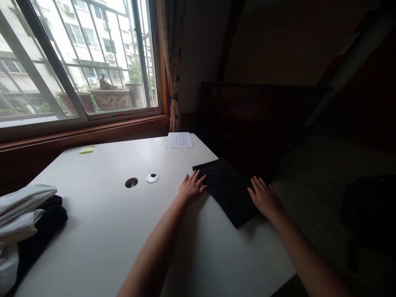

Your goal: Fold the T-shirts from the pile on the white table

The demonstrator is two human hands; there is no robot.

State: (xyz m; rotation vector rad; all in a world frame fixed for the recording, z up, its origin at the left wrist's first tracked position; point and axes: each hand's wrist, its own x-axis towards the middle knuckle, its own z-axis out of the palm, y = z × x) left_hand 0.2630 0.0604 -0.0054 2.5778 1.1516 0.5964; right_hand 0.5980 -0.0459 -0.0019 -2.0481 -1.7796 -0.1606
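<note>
A black folded cloth, perhaps a garment (227, 189), lies flat near the right edge of the white table (123, 231). At its left side rests my left hand (192, 186), fingers spread, the fingertips touching the cloth's edge. My right hand (264, 196) is at the opposite side, its fingers stretched out along the cloth's right edge. Neither hand grips anything. What kind of garment the black cloth is cannot be made out.
White and black clothes (27, 218) are heaped at the table's left. Papers (179, 140) and a yellow sticky pad (87, 149) lie at the far side. A round hole (131, 182) and a cap (152, 177) sit mid-table. Beyond stands a barred window (93, 53).
</note>
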